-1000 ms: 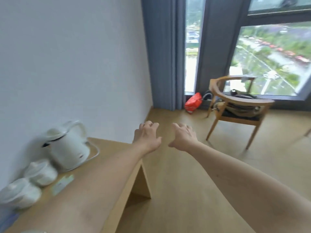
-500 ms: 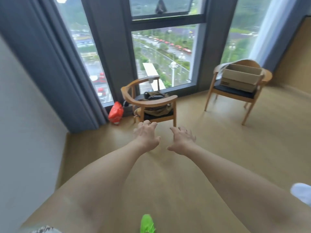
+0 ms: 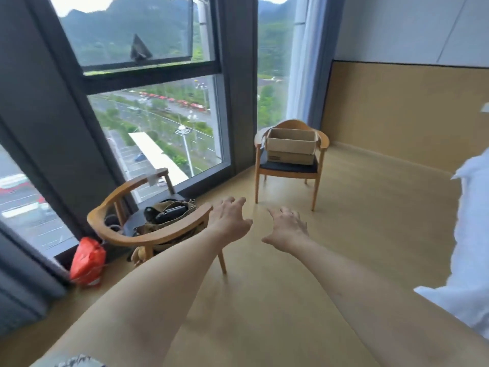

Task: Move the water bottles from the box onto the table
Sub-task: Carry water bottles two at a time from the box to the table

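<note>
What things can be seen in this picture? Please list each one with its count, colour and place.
cardboard box: one, brown, open at the top, on the seat of the far chair
far chair: one, light wood with dark seat, near the right curtain
near chair: one, light wood, by the window, left of the hands
bag: one, olive and black, on the near chair's seat
plastic bag: one, red-orange, on the floor by the window
window: large, dark frame, showing road and hills
curtains: blue-grey, beside the window
white fabric: at the right edge, unclear what it is
left hand: one, fingers spread, holds nothing
right hand: one, fingers spread, holds nothing
</note>
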### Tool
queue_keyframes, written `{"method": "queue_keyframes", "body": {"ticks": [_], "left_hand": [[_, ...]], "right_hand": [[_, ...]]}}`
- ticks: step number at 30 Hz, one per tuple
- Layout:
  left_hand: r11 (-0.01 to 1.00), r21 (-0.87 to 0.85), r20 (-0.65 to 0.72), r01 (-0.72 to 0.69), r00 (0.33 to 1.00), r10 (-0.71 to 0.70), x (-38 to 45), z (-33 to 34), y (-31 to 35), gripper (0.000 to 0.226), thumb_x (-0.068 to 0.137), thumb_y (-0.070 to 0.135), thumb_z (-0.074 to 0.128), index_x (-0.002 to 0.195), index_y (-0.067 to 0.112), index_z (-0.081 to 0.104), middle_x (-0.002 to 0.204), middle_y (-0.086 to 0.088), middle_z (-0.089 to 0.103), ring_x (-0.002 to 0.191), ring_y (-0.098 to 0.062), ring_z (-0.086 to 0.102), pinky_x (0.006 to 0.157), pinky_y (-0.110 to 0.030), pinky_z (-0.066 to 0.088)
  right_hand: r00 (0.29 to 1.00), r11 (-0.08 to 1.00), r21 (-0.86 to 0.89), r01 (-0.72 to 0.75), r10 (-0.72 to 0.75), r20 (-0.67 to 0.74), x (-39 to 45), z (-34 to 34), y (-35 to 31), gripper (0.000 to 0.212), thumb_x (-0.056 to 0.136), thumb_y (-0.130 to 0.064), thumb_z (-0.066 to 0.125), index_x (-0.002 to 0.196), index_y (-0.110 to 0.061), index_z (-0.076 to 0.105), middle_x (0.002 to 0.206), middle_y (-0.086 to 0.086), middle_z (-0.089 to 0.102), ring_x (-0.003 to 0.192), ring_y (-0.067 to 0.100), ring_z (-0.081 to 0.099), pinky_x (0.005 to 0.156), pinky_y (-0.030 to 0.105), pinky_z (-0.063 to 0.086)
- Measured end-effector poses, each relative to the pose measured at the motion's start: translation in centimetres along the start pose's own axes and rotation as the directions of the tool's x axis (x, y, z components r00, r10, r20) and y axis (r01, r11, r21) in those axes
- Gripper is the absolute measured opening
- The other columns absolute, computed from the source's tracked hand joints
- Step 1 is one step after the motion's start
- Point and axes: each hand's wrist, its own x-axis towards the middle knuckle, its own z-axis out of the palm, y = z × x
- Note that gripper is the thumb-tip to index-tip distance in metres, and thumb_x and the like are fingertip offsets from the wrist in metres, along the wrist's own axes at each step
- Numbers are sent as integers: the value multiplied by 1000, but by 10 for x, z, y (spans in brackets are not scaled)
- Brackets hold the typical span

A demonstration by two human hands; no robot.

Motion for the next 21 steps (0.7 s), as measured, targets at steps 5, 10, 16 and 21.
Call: {"method": "queue_keyframes", "body": {"ticks": [5,10,16,21], "left_hand": [[997,-67,105,-29,994,36,73,35,-7,70,92,38,70,154,28,39,157,-9,37,142,-31,37,111,-48,41],[995,-50,131,-82,987,88,154,81,-12,69,90,39,71,151,29,41,152,-7,42,136,-29,41,105,-45,48],[989,13,139,-145,980,141,295,110,-1,64,85,40,72,143,29,47,143,-9,47,129,-29,43,98,-45,51],[979,117,98,-168,983,157,420,100,28,65,83,45,73,142,33,49,140,-6,51,126,-28,46,87,-41,52]], "right_hand": [[991,994,14,-106,104,88,54,12,12,85,87,-45,77,158,-35,31,157,3,38,141,29,36,109,44,37],[980,988,21,-155,151,128,132,23,30,84,88,-44,75,158,-33,30,158,5,36,143,29,34,110,44,36],[982,987,66,-148,139,125,262,24,56,86,88,-46,76,159,-32,29,159,5,37,144,30,34,112,46,37],[988,985,107,-134,123,98,381,-10,77,75,90,-43,76,153,-30,38,155,6,42,141,30,39,108,45,41]]}}
